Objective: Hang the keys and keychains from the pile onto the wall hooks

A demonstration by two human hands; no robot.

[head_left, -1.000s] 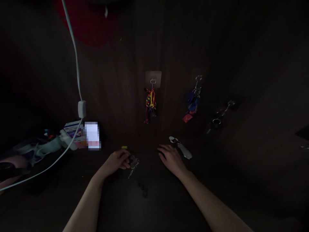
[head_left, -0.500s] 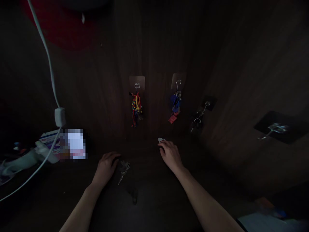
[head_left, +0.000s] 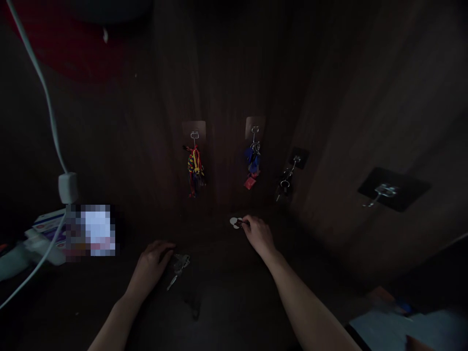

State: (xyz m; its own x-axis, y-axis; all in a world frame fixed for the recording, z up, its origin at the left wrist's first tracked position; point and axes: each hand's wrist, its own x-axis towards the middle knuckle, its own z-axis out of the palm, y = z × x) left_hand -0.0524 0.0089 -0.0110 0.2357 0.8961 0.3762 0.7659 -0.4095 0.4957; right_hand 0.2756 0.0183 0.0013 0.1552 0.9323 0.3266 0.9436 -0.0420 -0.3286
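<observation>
My right hand (head_left: 258, 235) rests low on the dark wooden surface, with thumb and fingertips pinched at the dark part of a small item with white round pieces (head_left: 234, 222). The item lies flat, and my fingers hide its right end. My left hand (head_left: 152, 258) lies on the surface with its fingers loosely stretched and nothing in them. Just right of its fingertips is a bunch of metal keys (head_left: 180, 263), one key pointing towards me. Nearer to me lies a small dark object (head_left: 194, 308), too dim to name.
On the back panel hang a key bunch with colourful braided cords (head_left: 195, 165) and keys with blue and red tags (head_left: 252, 161). The right panel carries a hook with keys (head_left: 285, 184) and a bare hook (head_left: 383, 191). A white cable (head_left: 49, 102) and boxes (head_left: 49, 224) are at left.
The view has turned slightly right, so everything sits further left. My right hand has shifted right relative to the surface, and more of the white item shows. My left hand stays beside the keys.
</observation>
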